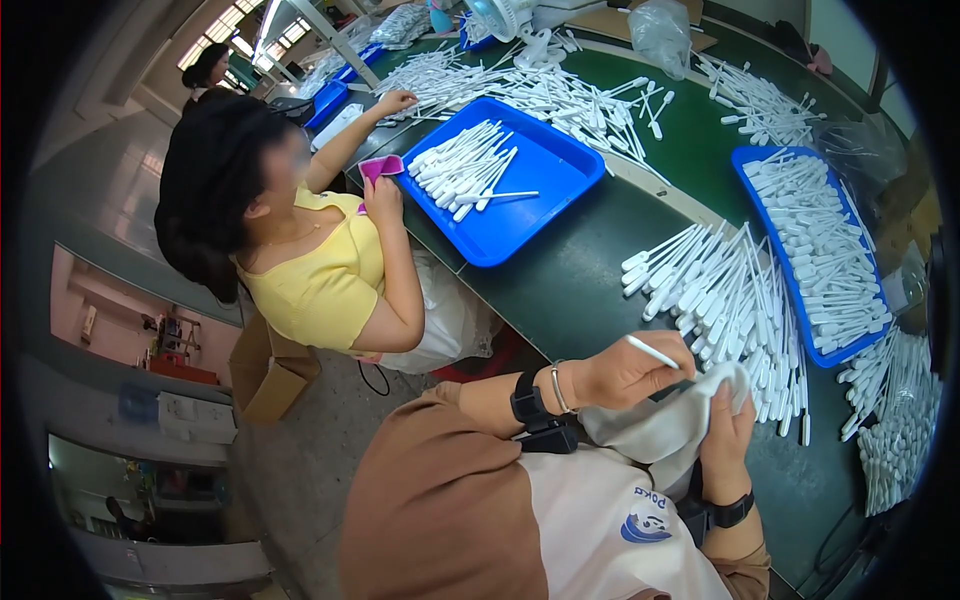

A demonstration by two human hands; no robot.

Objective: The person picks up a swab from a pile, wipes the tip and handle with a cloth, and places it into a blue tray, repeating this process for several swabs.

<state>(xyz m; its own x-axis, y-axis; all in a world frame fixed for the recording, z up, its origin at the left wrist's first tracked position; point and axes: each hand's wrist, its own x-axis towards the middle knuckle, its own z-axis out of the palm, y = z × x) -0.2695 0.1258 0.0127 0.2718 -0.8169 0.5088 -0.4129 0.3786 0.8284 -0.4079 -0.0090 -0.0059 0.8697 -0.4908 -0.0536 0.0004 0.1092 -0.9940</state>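
Observation:
My left hand (632, 372) is closed on a slim white plastic stick (652, 351), which slants down toward my right hand. A pale grey-white cloth (672, 425) is bunched in my right hand (725, 430), its fingers wrapped round it. The stick's lower end is hidden by my fingers and the cloth. Just beyond my hands, a loose pile of white sticks with wide, flattened ends (722, 290) lies on the dark green table (545, 295).
At right stands a blue tray (838, 357) full of similar sticks. Another blue tray (550, 165), partly filled, stands ahead. A co-worker in a yellow top (315, 270) holds a pink cloth (380, 168) at left, the other hand reaching toward a large far pile (560, 95). Plastic bags (660, 38) lie around.

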